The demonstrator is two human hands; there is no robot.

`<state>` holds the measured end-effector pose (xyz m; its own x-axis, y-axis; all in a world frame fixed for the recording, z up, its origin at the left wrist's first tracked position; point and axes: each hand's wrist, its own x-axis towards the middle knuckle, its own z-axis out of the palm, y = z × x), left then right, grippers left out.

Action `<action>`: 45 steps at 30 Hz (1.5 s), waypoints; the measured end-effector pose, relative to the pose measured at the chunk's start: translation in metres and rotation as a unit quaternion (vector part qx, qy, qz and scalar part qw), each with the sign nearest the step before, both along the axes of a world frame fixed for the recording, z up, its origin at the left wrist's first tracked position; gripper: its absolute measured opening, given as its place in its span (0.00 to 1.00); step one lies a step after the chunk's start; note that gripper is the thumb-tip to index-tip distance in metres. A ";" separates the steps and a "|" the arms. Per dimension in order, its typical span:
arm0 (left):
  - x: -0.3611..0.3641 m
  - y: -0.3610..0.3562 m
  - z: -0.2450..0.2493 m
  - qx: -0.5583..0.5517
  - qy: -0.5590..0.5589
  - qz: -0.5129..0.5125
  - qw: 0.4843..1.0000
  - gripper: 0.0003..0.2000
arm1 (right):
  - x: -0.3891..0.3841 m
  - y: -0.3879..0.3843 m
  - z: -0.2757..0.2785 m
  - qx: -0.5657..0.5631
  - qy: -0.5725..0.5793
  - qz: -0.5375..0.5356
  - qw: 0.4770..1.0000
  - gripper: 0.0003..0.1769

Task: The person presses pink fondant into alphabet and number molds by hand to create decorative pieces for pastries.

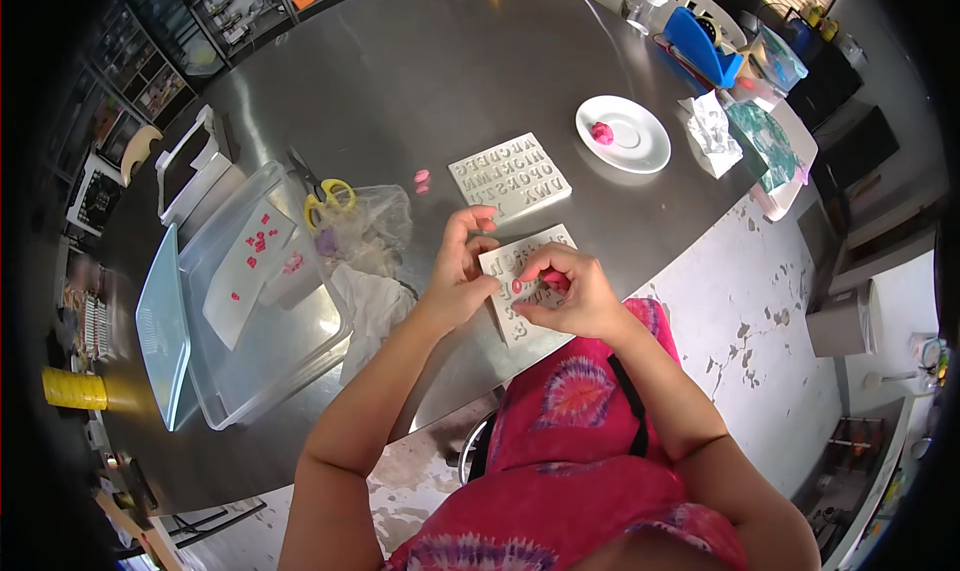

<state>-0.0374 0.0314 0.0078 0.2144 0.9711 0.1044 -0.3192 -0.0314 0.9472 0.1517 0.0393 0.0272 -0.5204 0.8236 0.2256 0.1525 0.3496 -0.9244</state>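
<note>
My left hand holds the left edge of a pale letter mould, its thumb on the face and its fingers curled near the edge. Over the same mould, my right hand is closed, with a lump of pink dough showing between the fingers. A small pink piece sits on the mould by the right fingertips. Beyond it lies a second letter mould with rows of capital letters. Two small pink bits rest on the metal table to its left.
A white saucer with a pink lump stands right. On the left, a clear plastic tub holds white paper with small red letters. Yellow-handled scissors, a plastic bag and white cloth lie beside it.
</note>
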 end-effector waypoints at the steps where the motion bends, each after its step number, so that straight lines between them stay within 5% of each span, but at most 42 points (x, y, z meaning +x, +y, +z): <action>1: 0.000 0.000 -0.001 0.001 -0.003 0.000 1.000 0.40 | -0.001 -0.002 0.002 0.003 -0.023 -0.016 1.000 0.15; 6: 0.001 -0.002 0.000 -0.014 0.037 0.001 0.999 0.39 | -0.006 -0.004 0.006 0.026 -0.048 -0.052 0.997 0.16; 8: 0.001 -0.001 -0.008 0.157 0.228 0.030 0.961 0.39 | -0.007 -0.004 0.003 0.053 -0.050 -0.051 0.996 0.16; 9: 0.002 -0.001 -0.011 0.156 0.228 0.030 0.961 0.39 | -0.007 -0.004 0.003 0.052 -0.050 -0.051 0.996 0.16; 11: 0.005 -0.002 -0.013 0.070 0.080 0.031 0.994 0.40 | -0.007 -0.004 0.002 0.065 -0.049 -0.052 0.995 0.16; 14: 0.005 -0.003 -0.008 0.052 0.017 0.030 0.998 0.39 | -0.008 -0.005 0.004 0.074 -0.049 -0.061 0.994 0.16; 23: 0.006 -0.002 -0.006 0.051 -0.059 0.031 0.996 0.42 | -0.008 -0.004 0.006 0.048 -0.078 -0.057 0.994 0.15; 33: 0.006 -0.002 -0.007 0.093 -0.069 0.036 0.993 0.44 | -0.007 -0.002 0.015 -0.018 -0.119 -0.049 0.992 0.16; 45: 0.006 -0.002 -0.002 0.072 -0.060 0.035 0.995 0.43 | -0.004 0.003 0.005 -0.081 -0.039 -0.015 0.996 0.13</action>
